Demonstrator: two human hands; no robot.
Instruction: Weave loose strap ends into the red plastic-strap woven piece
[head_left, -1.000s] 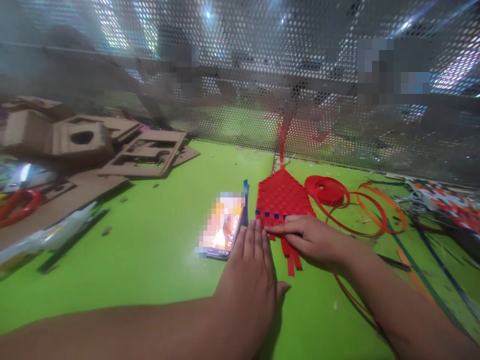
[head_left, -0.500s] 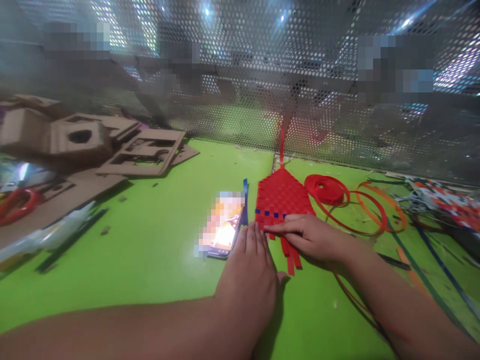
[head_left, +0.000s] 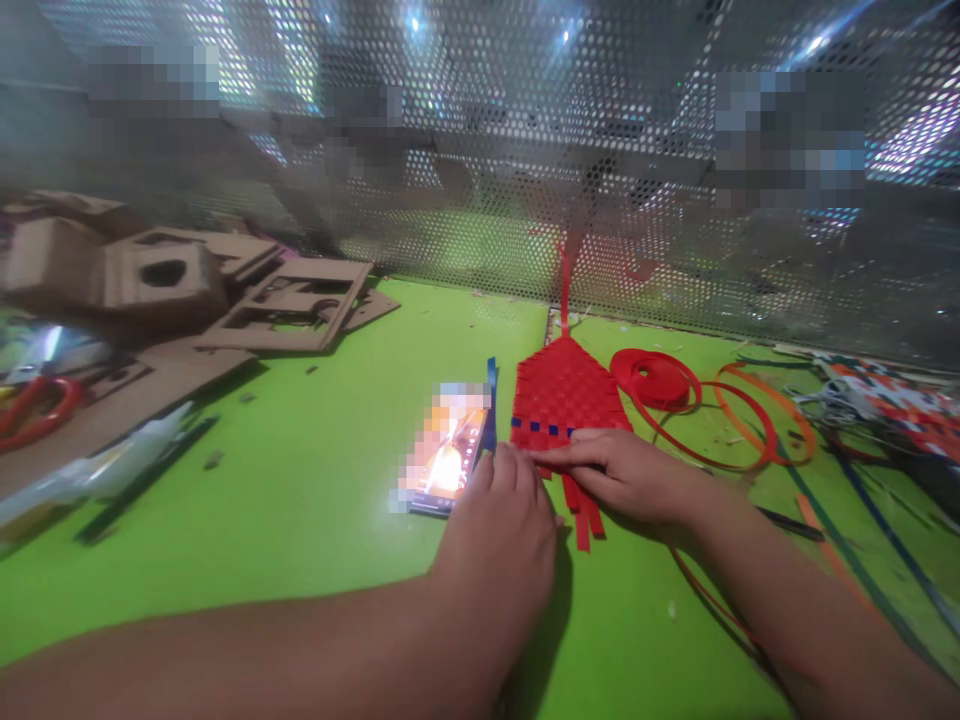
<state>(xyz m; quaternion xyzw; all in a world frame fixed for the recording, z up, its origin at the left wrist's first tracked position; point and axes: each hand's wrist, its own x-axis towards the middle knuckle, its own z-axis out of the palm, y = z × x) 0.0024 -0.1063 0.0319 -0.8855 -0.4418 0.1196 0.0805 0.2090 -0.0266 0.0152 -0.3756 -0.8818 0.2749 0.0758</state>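
Note:
A flat red woven piece, made of plaited strips with one blue strip threaded across it, lies on the green table. Its top is pointed with a long red strip running upward, and loose red ends hang at its lower edge. My right hand rests on its lower part, index finger stretched along the weave. At the lower left corner is my left hand, its fingers bent and pressed together; whatever they hold is hidden. Another blue strip lies between the weave and a lit phone.
A red strip coil sits right of the weave, with orange, green and blue strips and a woven multicoloured piece farther right. Cardboard parts, red-handled scissors and a plastic packet lie left. A perforated metal screen stands behind.
The fingers of my left hand have curled in from lying straight, and its thumb has tucked out of sight. My right hand stays in place on the weave. The phone's picture has changed.

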